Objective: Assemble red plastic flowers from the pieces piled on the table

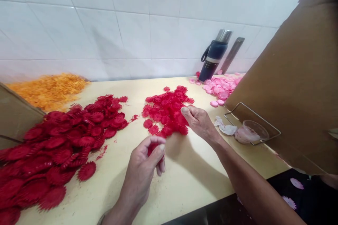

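My left hand (148, 160) is held over the front of the table, its fingers curled around a red flower piece (152, 147) that shows between thumb and fingers. Just right of the middle pile of bright red flower pieces (166, 110), my right hand (196, 121) is closed, thumb pressed on the index finger. What it holds, if anything, is too hidden to tell. A larger heap of darker red flower pieces (55, 147) covers the left side of the table.
Orange petals (50, 89) lie at the back left beside a cardboard box (17, 116). At the back right are pink petals (220, 86) and a blue bottle (214, 56). A clear plastic cup (255, 132) and wire stand (266, 123) sit by the right cardboard panel (293, 77).
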A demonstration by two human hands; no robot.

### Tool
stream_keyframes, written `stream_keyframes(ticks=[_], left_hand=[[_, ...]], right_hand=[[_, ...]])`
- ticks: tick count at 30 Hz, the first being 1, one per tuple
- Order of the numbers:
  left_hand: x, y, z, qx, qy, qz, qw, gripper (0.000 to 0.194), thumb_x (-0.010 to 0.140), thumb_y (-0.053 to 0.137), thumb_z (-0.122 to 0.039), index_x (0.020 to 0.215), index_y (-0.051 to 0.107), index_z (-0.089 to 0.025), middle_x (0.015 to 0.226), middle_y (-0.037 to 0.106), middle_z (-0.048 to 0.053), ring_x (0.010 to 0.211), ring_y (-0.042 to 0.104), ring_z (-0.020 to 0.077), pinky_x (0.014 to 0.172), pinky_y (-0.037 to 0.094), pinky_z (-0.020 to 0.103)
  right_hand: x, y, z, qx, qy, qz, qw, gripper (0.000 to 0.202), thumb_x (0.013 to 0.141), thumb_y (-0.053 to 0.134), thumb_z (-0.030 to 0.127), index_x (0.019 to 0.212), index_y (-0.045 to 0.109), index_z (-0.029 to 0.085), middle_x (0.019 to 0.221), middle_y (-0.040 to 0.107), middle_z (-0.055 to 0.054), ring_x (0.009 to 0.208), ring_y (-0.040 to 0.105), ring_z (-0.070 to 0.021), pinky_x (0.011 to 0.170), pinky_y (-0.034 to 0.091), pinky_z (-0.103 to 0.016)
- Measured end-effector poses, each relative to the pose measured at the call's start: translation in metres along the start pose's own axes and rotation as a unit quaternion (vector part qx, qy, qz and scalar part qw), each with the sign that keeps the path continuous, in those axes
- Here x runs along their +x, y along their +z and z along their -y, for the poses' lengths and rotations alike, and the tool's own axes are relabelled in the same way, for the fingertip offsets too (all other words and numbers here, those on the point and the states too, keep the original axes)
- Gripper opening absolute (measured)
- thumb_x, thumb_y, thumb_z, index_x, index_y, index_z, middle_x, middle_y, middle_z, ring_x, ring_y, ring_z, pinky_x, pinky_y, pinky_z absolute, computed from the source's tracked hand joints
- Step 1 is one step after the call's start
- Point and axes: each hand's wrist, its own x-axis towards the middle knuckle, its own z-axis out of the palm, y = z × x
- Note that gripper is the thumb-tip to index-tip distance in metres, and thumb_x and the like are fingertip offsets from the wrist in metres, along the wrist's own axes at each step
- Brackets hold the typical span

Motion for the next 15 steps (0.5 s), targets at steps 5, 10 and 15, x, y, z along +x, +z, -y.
stream_keyframes(ticks=[5,10,15], left_hand=[[0.03,0.021,-0.011,0.09,0.033,0.018,0.995,0.022,0.07,0.065,-0.032,0.087,0.065,-0.017,0.046,0.047,-0.007,0.038,0.038,0.007,0.038,0.031,0.019],[0.05,0.027,-0.01,0.082,0.044,-0.028,0.995,0.018,0.067,0.06,-0.021,0.051,0.055,-0.016,0.04,0.043,-0.006,0.034,0.035,0.0052,0.035,0.025,0.018],[0.085,0.043,-0.014,0.054,0.071,-0.051,0.995,0.016,0.067,0.06,-0.018,0.053,0.054,-0.017,0.04,0.043,-0.007,0.034,0.034,0.0045,0.035,0.023,0.018]], right_hand=[[-0.017,0.004,0.021,-0.016,-0.051,0.056,0.997,0.041,0.089,0.037,0.041,0.055,0.027,0.019,0.049,0.028,0.006,0.045,0.028,-0.0069,0.046,0.02,-0.023],[-0.012,-0.007,0.012,-0.022,-0.04,0.021,0.999,0.043,0.089,0.034,0.04,0.054,0.024,0.02,0.05,0.025,0.005,0.045,0.027,-0.0074,0.045,0.021,-0.022],[0.027,-0.023,-0.021,-0.164,0.03,-0.059,0.984,0.044,0.09,0.032,0.043,0.053,0.038,0.019,0.05,0.038,0.003,0.048,0.034,-0.0098,0.049,0.024,-0.023]])
